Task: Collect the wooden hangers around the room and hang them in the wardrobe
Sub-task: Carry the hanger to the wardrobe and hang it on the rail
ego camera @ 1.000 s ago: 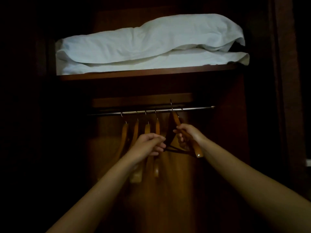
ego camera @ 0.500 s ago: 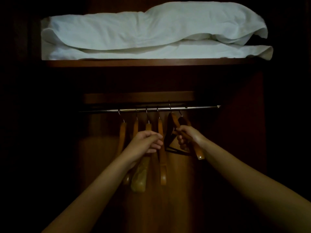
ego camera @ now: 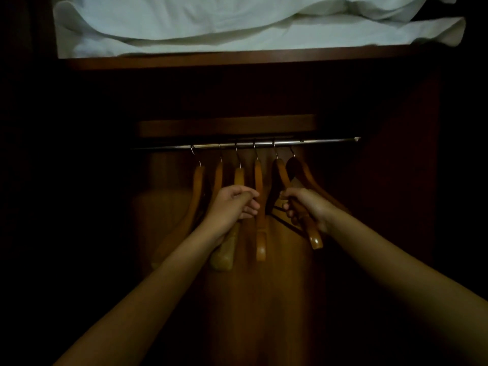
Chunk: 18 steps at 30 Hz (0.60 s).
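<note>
Several wooden hangers hang by metal hooks from a steel rail (ego camera: pixel 317 141) inside a dark wardrobe. My right hand (ego camera: pixel 307 207) grips the near arm of the fifth hanger (ego camera: pixel 311 233), whose hook is on the rail. A sixth, darker hanger (ego camera: pixel 303 173) hangs just to its right. My left hand (ego camera: pixel 233 207) is closed around the third hanger (ego camera: pixel 239 177), beside the fourth hanger (ego camera: pixel 260 233). Two more hangers, the first (ego camera: pixel 196 186) and the second (ego camera: pixel 217 175), hang further left.
White bedding (ego camera: pixel 237 27) lies on the shelf (ego camera: pixel 237 59) above the rail. The wardrobe's wooden back panel (ego camera: pixel 277 286) is behind the hangers, its right wall (ego camera: pixel 412 167) close to the rail's end. Everything else is in darkness.
The view has closed in on the rail. The hangers swung a little and now sit more evenly spaced; both hands keep their hold.
</note>
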{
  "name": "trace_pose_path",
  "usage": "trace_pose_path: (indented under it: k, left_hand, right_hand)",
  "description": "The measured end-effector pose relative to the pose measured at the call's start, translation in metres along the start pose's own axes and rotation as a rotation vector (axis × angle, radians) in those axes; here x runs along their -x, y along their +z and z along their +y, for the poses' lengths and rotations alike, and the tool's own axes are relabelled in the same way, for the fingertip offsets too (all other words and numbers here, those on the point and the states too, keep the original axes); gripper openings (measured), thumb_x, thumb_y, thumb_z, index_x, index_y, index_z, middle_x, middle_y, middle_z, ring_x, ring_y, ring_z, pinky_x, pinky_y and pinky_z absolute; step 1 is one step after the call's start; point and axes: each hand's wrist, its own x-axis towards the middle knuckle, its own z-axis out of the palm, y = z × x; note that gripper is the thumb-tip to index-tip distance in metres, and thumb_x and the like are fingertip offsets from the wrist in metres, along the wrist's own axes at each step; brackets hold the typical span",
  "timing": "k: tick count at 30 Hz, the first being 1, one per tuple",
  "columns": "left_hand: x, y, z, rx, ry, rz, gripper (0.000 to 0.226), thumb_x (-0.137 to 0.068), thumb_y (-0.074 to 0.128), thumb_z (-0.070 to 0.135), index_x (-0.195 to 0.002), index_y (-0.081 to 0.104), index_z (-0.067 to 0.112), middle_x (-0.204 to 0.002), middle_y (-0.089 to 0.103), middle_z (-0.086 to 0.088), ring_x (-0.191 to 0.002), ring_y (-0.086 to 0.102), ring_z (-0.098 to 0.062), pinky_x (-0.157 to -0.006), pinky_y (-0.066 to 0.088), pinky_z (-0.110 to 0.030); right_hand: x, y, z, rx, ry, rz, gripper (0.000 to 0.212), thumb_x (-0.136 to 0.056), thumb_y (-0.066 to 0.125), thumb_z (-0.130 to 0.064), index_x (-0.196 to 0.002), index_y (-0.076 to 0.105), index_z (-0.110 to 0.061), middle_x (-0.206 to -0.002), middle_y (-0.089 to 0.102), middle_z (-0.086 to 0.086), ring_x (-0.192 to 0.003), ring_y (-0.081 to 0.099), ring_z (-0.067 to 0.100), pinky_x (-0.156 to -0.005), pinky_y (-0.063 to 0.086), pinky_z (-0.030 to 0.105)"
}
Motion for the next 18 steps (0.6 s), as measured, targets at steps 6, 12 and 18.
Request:
trace_pose_path:
  k: [6, 12, 18]
  left_hand:
    - [0.0086, 0.0032, 0.0026, -0.040, -0.001, -0.011, 0.021, -0.098, 0.044, 0.012, -0.090, 0.063, 0.013, -0.074, 0.062, -0.004, -0.063, 0.059, -0.010, -0.058, 0.051, -0.014]
    - [0.0068, 0.0024, 0.0062, -0.078, 0.004, -0.010, 0.021, -0.099, 0.044, 0.016, -0.091, 0.063, 0.016, -0.074, 0.063, -0.001, -0.058, 0.059, -0.005, -0.055, 0.049, -0.013]
    - [0.0017, -0.0006, 0.0029, -0.071, -0.017, -0.006, 0.017, -0.099, 0.045, 0.017, -0.100, 0.062, 0.013, -0.075, 0.063, -0.002, -0.058, 0.058, -0.006, -0.053, 0.045, -0.014]
  right_hand:
    - [0.0089, -0.0016, 0.0056, 0.176, -0.040, 0.036, 0.020, -0.095, 0.050, -0.023, -0.081, 0.062, -0.014, -0.072, 0.060, 0.002, -0.058, 0.053, 0.012, -0.052, 0.044, 0.021]
    - [0.0067, -0.0080, 0.0088, 0.241, -0.053, 0.118, 0.017, -0.091, 0.058, -0.025, -0.087, 0.068, -0.011, -0.082, 0.070, 0.005, -0.058, 0.061, 0.013, -0.055, 0.049, 0.023]
    - [0.0049, -0.0080, 0.0077, 0.388, -0.120, 0.257, 0.040, -0.089, 0.060, -0.043, -0.113, 0.059, -0.011, -0.100, 0.067, 0.010, -0.077, 0.068, 0.021, -0.057, 0.054, 0.028]
